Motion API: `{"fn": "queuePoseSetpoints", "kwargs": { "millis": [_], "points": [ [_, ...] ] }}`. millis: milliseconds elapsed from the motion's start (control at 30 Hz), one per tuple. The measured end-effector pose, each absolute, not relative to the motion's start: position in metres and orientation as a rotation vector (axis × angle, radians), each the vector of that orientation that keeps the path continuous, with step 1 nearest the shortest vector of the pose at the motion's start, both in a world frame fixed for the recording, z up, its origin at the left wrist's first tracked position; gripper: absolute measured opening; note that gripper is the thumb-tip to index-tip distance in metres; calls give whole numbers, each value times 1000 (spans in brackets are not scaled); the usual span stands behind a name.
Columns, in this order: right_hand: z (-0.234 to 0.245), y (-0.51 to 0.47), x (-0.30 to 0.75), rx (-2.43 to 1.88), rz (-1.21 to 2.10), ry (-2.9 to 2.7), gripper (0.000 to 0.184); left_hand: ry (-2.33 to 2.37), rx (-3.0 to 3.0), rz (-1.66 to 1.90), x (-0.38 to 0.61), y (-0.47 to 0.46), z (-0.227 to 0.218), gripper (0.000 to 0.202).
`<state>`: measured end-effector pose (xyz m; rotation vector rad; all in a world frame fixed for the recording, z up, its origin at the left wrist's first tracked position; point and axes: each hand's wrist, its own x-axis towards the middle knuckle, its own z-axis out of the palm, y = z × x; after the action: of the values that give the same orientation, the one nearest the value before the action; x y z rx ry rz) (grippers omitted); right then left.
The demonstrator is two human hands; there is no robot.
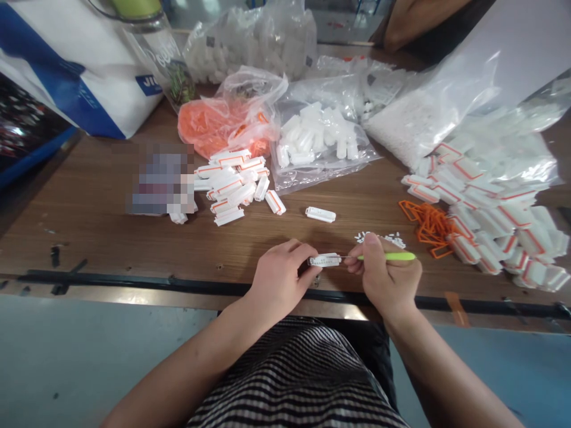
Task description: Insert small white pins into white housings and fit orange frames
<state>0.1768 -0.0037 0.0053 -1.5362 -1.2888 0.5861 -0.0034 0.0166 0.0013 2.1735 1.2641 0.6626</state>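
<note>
From where I stand, the far side of the desk is crowded. A white and blue bag stands at the left, with a clear bottle under a green lid just beside it. Then come a bag of orange parts, an open clear bag of white pieces and, further right, a bag of fine white granules. Behind that, another person's arm shows at the top edge.

Closer in, a heap of white parts with orange edging lies left of centre, and a bigger heap spreads over the right, with a tangle of thin orange loops against its near side. One white part lies alone in the middle, and small white bits are scattered just beyond the right hand, which hides some of them.

The left grip is pinched on the left end of a white slotted strip, held near the desk's front edge. The right grip is closed around a green-handled tool, whose thin shaft points left and reaches the strip's right end; I can't tell whether the tip goes inside.
</note>
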Motion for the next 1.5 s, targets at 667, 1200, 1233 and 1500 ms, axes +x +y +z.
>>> {"fn": "queuePoseSetpoints", "kwargs": {
  "millis": [667,1200,1233,1500],
  "points": [
    [2,-6,178,-1509,594,-1328,46,1265,2165,651,-4,16,0,10],
    [4,-2,178,-1498,632,-1081,48,1271,2160,662,-5,17,-2,12],
    [5,-2,178,-1498,623,-1063,48,1271,2158,663,-5,16,-2,12],
    [3,-4,177,-1508,653,-1109,48,1276,2154,642,-4,16,-2,11]
  ]
}}
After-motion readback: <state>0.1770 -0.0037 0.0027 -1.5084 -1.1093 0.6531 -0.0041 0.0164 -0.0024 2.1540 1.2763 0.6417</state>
